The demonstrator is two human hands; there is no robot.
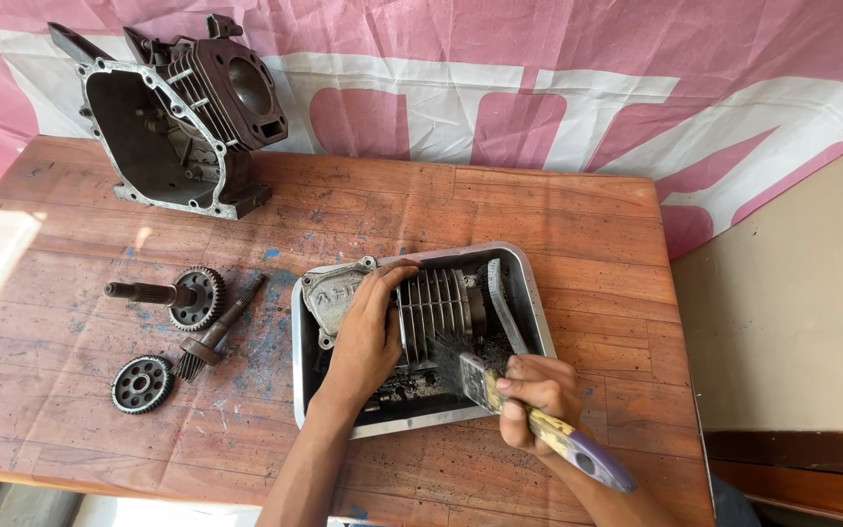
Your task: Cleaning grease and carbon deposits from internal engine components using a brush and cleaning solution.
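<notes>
Left hand (363,337) presses flat on the finned engine part (431,312) lying in the metal tray (529,293) on the desk (558,215); right hand (534,390) grips a paintbrush (500,390), bristles on the fins; cleaning looks midway; grime remains; gears (143,383) wait aside.

Metal tray (539,310) crowded: finned cylinder part (436,303), left hand (363,337) and right hand (536,388) with brush (529,415) fill it. Left: gear shaft (176,291), gear (140,384). Far left: engine block (178,122). Bare table (500,200) beyond tray.
</notes>
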